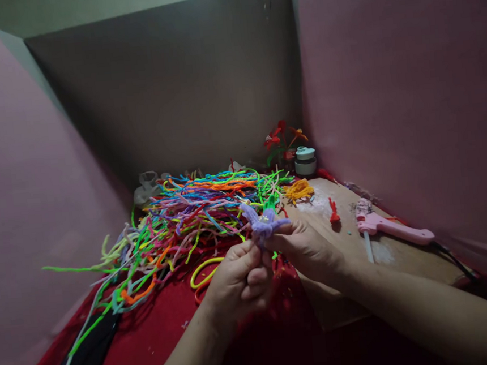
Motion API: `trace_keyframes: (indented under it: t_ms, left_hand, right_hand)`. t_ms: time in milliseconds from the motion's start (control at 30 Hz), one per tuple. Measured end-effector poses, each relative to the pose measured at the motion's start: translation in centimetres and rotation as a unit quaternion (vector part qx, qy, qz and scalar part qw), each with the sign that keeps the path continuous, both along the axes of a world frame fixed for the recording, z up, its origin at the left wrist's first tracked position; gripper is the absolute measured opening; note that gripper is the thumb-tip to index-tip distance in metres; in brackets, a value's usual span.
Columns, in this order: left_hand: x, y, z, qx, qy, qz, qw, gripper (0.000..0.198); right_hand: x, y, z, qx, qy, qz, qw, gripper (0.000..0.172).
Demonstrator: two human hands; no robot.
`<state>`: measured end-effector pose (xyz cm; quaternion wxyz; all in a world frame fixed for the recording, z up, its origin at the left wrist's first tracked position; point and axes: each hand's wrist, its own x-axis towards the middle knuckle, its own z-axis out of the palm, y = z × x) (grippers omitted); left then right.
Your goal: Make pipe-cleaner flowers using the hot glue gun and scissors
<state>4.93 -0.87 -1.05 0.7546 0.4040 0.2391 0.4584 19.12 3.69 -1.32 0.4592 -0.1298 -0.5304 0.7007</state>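
Observation:
A purple pipe-cleaner flower (264,224) with a pale centre is held up in the middle of the view. My left hand (241,276) pinches it from below, fingers curled round its base. From the right, my right hand (306,248) grips the flower's lower side between thumb and fingers. Just behind the hands lies a big heap of pipe cleaners (211,202) in many colours. Yellow scissor handles (204,271) show partly beside my left hand. What the fingers press on beneath the petals is hidden.
On the brown board (315,221) at right lie a pink glue gun (395,229), a small red pipe-cleaner piece (334,213) and an orange pipe-cleaner bundle (299,190). Behind stand a lidded jar (305,161) and red flowers (280,136). Red cloth (155,343) covers the front.

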Motion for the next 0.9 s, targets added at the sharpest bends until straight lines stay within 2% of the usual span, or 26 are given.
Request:
trace_keyframes:
  t_ms: [100,167,233,267,333,400,433,500,567,700,900]
  left_hand:
    - [-0.3,-0.1,-0.4,-0.004,-0.057,-0.090,0.994,0.026]
    - [-0.2,-0.1,-0.3,0.009,-0.023,-0.065,0.998,0.027]
    - [0.1,-0.1,-0.1,0.058,0.089,0.057,0.993,0.026]
    - [0.2,-0.1,0.0,0.096,0.169,0.142,0.971,0.022]
    - [0.5,-0.3,0.2,0.174,0.279,0.280,0.902,0.017]
    - [0.7,-0.5,0.1,0.227,0.325,0.347,0.850,0.012]
    - [0.7,-0.5,0.1,0.238,0.333,0.355,0.841,0.006]
    - [0.8,-0.6,0.1,0.226,0.333,0.338,0.851,0.015]
    - [0.9,-0.7,0.3,0.181,0.313,0.306,0.881,0.024]
    - [1.0,-0.6,0.8,0.077,0.219,0.265,0.936,0.023]
    - [0.6,-0.2,0.6,0.010,0.092,0.163,0.982,0.024]
  right_hand:
    - [0.2,-0.2,0.0,-0.005,0.004,0.060,0.998,0.015]
    - [0.2,-0.1,-0.2,-0.007,0.006,0.031,0.999,0.014]
    - [0.0,0.1,-0.3,-0.015,0.009,-0.017,1.000,0.013]
    - [-0.1,0.1,-0.3,-0.019,0.010,-0.035,0.999,0.014]
    - [-0.3,0.1,-0.2,-0.020,0.007,-0.051,0.998,0.017]
    - [-0.4,-0.1,0.1,-0.017,0.001,-0.056,0.998,0.020]
    - [-0.5,-0.1,0.2,-0.016,-0.001,-0.058,0.998,0.020]
    - [-0.7,-0.3,0.2,-0.020,-0.003,-0.061,0.998,0.018]
    - [-0.7,-0.2,0.1,-0.015,-0.001,-0.061,0.998,0.016]
    - [-0.5,0.2,-0.3,0.015,-0.016,-0.018,1.000,0.016]
    - [-0.3,0.5,-0.3,0.030,-0.031,-0.072,0.996,0.011]
